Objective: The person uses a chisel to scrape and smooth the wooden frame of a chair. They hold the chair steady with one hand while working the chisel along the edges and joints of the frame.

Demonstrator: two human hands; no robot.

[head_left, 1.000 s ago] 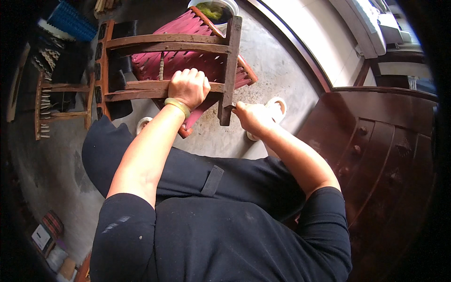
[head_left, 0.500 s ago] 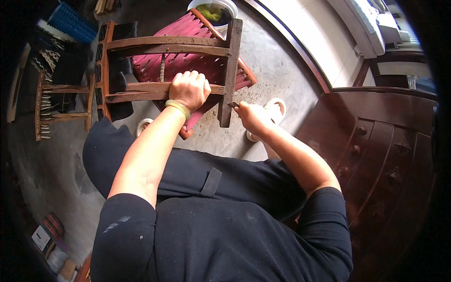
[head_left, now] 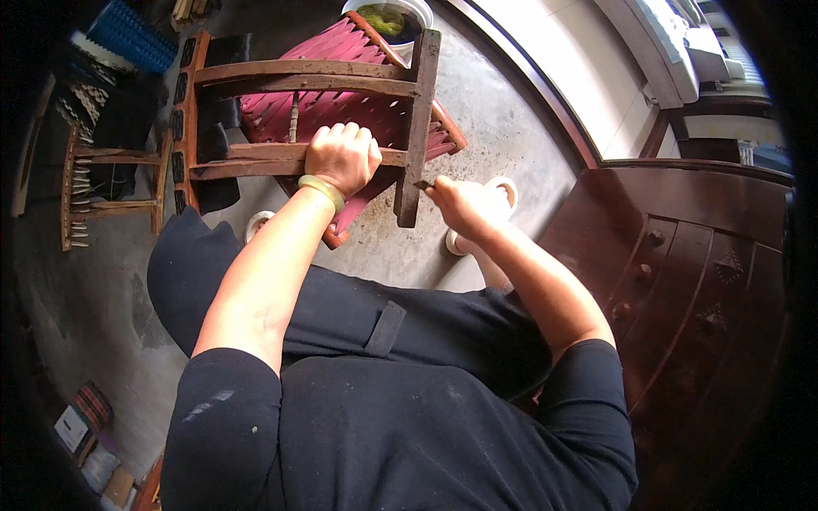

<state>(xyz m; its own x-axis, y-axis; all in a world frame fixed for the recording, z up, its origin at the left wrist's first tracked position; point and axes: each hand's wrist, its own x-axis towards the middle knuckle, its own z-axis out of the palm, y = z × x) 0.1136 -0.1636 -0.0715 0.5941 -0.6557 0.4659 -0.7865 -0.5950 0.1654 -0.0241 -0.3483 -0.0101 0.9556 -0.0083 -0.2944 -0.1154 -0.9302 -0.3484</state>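
A dark brown wooden stool frame (head_left: pixel 307 83) lies across my lap area, its crossbars running left to right into an upright bar at the right. My left hand (head_left: pixel 342 159), with a pale bangle at the wrist, is closed round the lower crossbar. At the upright bar's lower part, my right hand (head_left: pixel 464 204) pinches a small dark flat piece (head_left: pixel 423 185); its tip meets or nearly meets the wood. Most of that piece is hidden in my fingers, so its kind cannot be told. Black strips wrap the reddish bar at the frame's left end.
Behind the frame is a seat of pink-red woven straps (head_left: pixel 332 51) on a wooden frame. A white bucket (head_left: pixel 423 12) holds dark liquid and something yellow-green. Another small wooden stool (head_left: pixel 115 204) stands left. A dark wooden panelled piece (head_left: pixel 673 281) fills the right.
My right hand has shifted slightly along the upright bar, with more of the dark piece showing. My left hand keeps its grip, and the stool frame has barely moved.
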